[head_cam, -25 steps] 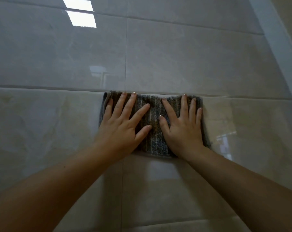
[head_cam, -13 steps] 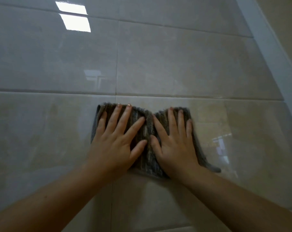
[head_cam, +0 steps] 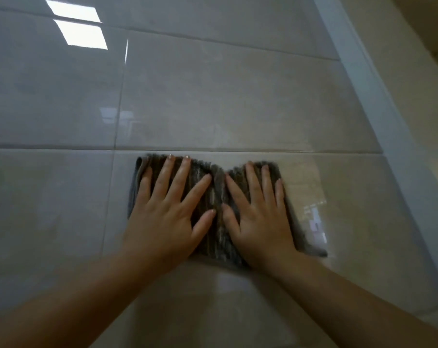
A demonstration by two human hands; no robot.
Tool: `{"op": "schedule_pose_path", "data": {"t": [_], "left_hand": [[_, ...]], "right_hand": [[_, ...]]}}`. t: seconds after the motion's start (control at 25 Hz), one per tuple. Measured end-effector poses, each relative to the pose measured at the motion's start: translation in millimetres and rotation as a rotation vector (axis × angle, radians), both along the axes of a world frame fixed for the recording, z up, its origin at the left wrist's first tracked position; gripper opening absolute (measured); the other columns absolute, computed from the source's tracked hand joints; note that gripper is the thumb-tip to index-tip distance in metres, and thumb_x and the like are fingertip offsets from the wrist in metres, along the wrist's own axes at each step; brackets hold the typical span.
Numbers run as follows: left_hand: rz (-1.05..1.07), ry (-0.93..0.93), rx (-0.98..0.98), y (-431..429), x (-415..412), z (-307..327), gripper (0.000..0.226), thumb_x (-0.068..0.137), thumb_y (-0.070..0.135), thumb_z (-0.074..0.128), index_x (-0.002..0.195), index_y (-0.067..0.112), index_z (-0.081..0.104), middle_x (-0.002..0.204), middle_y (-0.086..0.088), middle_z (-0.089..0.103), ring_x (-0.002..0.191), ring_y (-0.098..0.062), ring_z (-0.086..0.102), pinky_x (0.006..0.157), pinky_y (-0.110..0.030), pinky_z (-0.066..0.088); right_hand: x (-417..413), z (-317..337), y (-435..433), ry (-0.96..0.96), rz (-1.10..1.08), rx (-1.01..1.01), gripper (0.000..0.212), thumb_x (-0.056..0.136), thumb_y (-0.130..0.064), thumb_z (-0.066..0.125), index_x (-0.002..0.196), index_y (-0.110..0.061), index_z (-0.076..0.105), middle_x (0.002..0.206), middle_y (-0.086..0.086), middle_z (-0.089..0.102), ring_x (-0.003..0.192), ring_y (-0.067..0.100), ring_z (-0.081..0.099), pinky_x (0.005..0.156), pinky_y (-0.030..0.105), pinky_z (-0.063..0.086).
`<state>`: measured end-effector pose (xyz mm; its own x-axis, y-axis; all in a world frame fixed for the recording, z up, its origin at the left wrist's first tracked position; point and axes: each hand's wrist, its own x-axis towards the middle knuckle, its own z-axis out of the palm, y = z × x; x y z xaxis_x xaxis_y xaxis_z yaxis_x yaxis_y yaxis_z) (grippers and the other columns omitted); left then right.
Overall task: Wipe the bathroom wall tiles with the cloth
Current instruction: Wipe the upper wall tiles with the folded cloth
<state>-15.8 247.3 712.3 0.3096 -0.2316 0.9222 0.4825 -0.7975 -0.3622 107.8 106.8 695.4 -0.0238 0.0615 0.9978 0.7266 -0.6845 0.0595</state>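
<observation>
A dark grey-brown striped cloth (head_cam: pixel 217 189) lies flat against the glossy beige wall tiles (head_cam: pixel 212 101), just below a horizontal grout line. My left hand (head_cam: pixel 167 217) presses on its left half with fingers spread. On the right half my right hand (head_cam: pixel 259 219) does the same, thumbs nearly touching. The cloth is bunched into a ridge between the hands, and a corner sticks out at the lower right (head_cam: pixel 318 252). Both palms hide much of the fabric.
A vertical grout line (head_cam: pixel 120 101) runs just left of the cloth. A pale corner strip (head_cam: pixel 368 96) marks the wall's right edge, with a beige adjoining wall (head_cam: pixel 419 116) beyond. Window reflections (head_cam: pixel 79 28) shine at the upper left.
Both hands slid the cloth down off the grout line, then to the right past the vertical joint. The cloth has bunched in the middle as the hands came closer together.
</observation>
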Motion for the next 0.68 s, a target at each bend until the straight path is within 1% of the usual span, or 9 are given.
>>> {"op": "schedule_pose_path", "data": {"t": [0.12,0.16,0.24,0.32,0.4,0.48,0.52,0.6,0.68], "left_hand": [[0.013,-0.036,-0.098,-30.0,16.4,40.2,0.071,0.090,0.069,0.000,0.156,0.041,-0.001,0.166,-0.003,-0.010,0.151,-0.025,-0.017,0.122,-0.053,-0.006],[0.004,-0.046,-0.107,-40.0,25.8,44.1,0.071,0.090,0.068,0.000,0.156,0.041,-0.003,0.166,-0.003,-0.012,0.151,-0.024,-0.019,0.121,-0.052,-0.009],[-0.026,-0.027,-0.063,-55.1,42.7,30.8,0.069,0.093,0.066,0.006,0.156,0.040,0.005,0.167,-0.004,-0.005,0.152,-0.026,-0.014,0.121,-0.052,-0.006],[-0.048,0.027,0.057,-61.1,51.8,-0.4,0.066,0.097,0.064,0.016,0.156,0.035,0.022,0.166,-0.008,0.010,0.153,-0.029,0.000,0.120,-0.056,0.006],[-0.038,0.078,0.117,-58.2,51.8,-16.4,0.064,0.098,0.062,0.022,0.154,0.031,0.030,0.165,-0.009,0.017,0.153,-0.031,0.007,0.118,-0.058,0.013],[-0.017,0.067,0.115,-59.3,55.9,-2.1,0.065,0.098,0.063,0.021,0.154,0.031,0.031,0.164,-0.010,0.018,0.153,-0.031,0.009,0.119,-0.057,0.012],[-0.003,0.036,0.093,-64.8,60.0,11.0,0.066,0.097,0.064,0.019,0.155,0.032,0.028,0.165,-0.009,0.016,0.153,-0.030,0.007,0.120,-0.056,0.010],[0.008,-0.017,0.008,-81.0,71.6,35.9,0.068,0.096,0.066,0.012,0.157,0.035,0.018,0.166,-0.007,0.008,0.153,-0.029,0.000,0.121,-0.055,0.003],[-0.010,-0.031,-0.019,-98.9,88.4,38.2,0.069,0.095,0.065,0.009,0.157,0.035,0.012,0.167,-0.007,0.003,0.153,-0.028,-0.005,0.122,-0.055,0.001]], "right_hand": [[16.0,50.6,-29.5,0.085,0.008,0.002,0.066,0.088,-0.063,0.008,0.151,-0.045,0.009,0.163,0.005,0.001,0.149,0.029,-0.007,0.119,0.049,-0.007],[26.1,55.9,-40.8,0.108,0.015,0.015,0.066,0.087,-0.063,0.006,0.151,-0.046,0.005,0.163,0.003,-0.002,0.149,0.026,-0.010,0.118,0.048,-0.009],[42.9,38.0,-55.1,0.100,0.025,0.078,0.064,0.090,-0.061,0.010,0.151,-0.043,0.008,0.163,0.004,0.001,0.149,0.026,-0.008,0.120,0.048,-0.006],[47.6,-5.3,-56.8,0.060,0.018,0.123,0.062,0.094,-0.054,0.021,0.152,-0.034,0.015,0.162,0.009,0.012,0.149,0.032,0.004,0.119,0.053,0.004],[50.8,-31.3,-54.2,0.017,-0.001,0.071,0.060,0.095,-0.048,0.027,0.151,-0.028,0.018,0.160,0.012,0.019,0.148,0.037,0.011,0.116,0.058,0.011],[58.9,-11.2,-59.9,-0.037,-0.009,-0.011,0.060,0.095,-0.048,0.027,0.151,-0.028,0.020,0.160,0.012,0.019,0.148,0.036,0.011,0.116,0.059,0.012],[63.7,8.6,-66.7,-0.029,-0.013,-0.023,0.061,0.095,-0.050,0.025,0.152,-0.031,0.019,0.161,0.011,0.016,0.149,0.035,0.008,0.118,0.058,0.009],[73.9,42.6,-87.9,0.057,-0.004,0.001,0.063,0.092,-0.057,0.018,0.152,-0.039,0.014,0.163,0.006,0.006,0.150,0.029,-0.003,0.120,0.052,-0.002],[89.2,42.5,-105.4,0.141,0.023,0.073,0.064,0.091,-0.059,0.013,0.152,-0.042,0.009,0.163,0.003,0.000,0.149,0.025,-0.010,0.120,0.047,-0.009]]}}
